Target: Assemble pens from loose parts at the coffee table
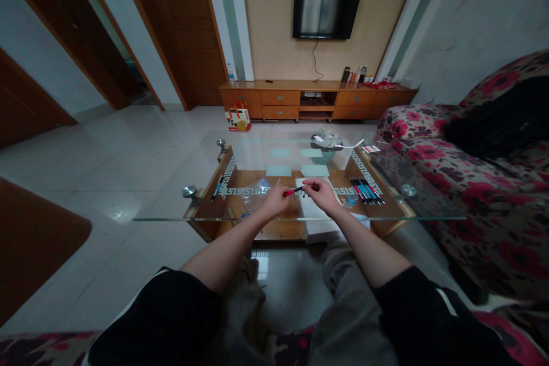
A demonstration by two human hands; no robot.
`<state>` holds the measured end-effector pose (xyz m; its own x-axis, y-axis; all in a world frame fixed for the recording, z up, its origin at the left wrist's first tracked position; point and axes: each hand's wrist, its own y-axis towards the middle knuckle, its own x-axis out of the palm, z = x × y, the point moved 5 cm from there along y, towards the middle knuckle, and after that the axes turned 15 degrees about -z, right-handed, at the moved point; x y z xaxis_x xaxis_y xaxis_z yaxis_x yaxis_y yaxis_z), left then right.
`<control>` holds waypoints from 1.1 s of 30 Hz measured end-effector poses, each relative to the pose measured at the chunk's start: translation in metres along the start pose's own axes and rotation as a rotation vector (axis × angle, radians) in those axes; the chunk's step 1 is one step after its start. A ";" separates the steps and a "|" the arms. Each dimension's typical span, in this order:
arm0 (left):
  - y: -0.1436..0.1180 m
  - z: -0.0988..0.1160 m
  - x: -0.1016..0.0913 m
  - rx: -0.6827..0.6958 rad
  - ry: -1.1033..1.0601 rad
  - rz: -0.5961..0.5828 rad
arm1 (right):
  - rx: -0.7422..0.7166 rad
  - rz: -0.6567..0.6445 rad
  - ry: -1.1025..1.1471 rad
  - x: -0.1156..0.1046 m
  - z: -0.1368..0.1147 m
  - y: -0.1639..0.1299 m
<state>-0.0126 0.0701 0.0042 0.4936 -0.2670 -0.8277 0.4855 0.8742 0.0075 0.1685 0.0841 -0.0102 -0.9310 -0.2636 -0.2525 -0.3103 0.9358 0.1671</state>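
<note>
Over the glass table, both hands meet at a slim red-and-black pen (294,190), held nearly level. My left hand (278,199) is closed around its red end. The fingertips of my right hand (319,193) pinch the black end; any small part between them is too tiny to make out. To the right on the glass lies a row of several pens (366,190) in blue, red and black. A couple of blue-and-black pens (217,189) lie at the left side of the table.
The glass tabletop (163,218) has round metal fittings, one a knob (408,190) at right. Beneath are a white box (319,231) and a clear plastic bag (254,197). A waste basket (328,155) stands beyond. A flowered sofa (484,194) is at right.
</note>
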 end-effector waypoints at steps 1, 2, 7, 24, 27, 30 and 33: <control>0.000 0.000 0.000 0.003 0.000 -0.001 | 0.000 -0.008 -0.008 0.001 -0.001 0.000; 0.000 -0.001 0.001 0.006 0.003 -0.002 | -0.001 -0.014 -0.016 0.001 -0.001 0.000; 0.000 0.000 0.000 0.029 0.027 -0.011 | -0.001 -0.030 -0.038 0.002 -0.002 0.000; -0.005 0.012 0.000 0.191 -0.036 -0.001 | 0.003 -0.103 0.029 0.009 -0.003 -0.001; -0.005 0.013 0.000 0.197 -0.036 0.001 | -0.006 -0.086 0.032 0.010 -0.003 0.001; -0.005 0.011 0.000 0.183 -0.049 0.002 | 0.003 -0.049 0.048 0.009 -0.003 0.002; -0.004 0.008 0.001 0.190 -0.063 0.001 | 0.027 0.011 0.029 0.003 -0.004 0.002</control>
<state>-0.0079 0.0626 0.0076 0.5355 -0.2957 -0.7911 0.6090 0.7842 0.1192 0.1644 0.0840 -0.0066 -0.9397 -0.2594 -0.2228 -0.2948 0.9447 0.1435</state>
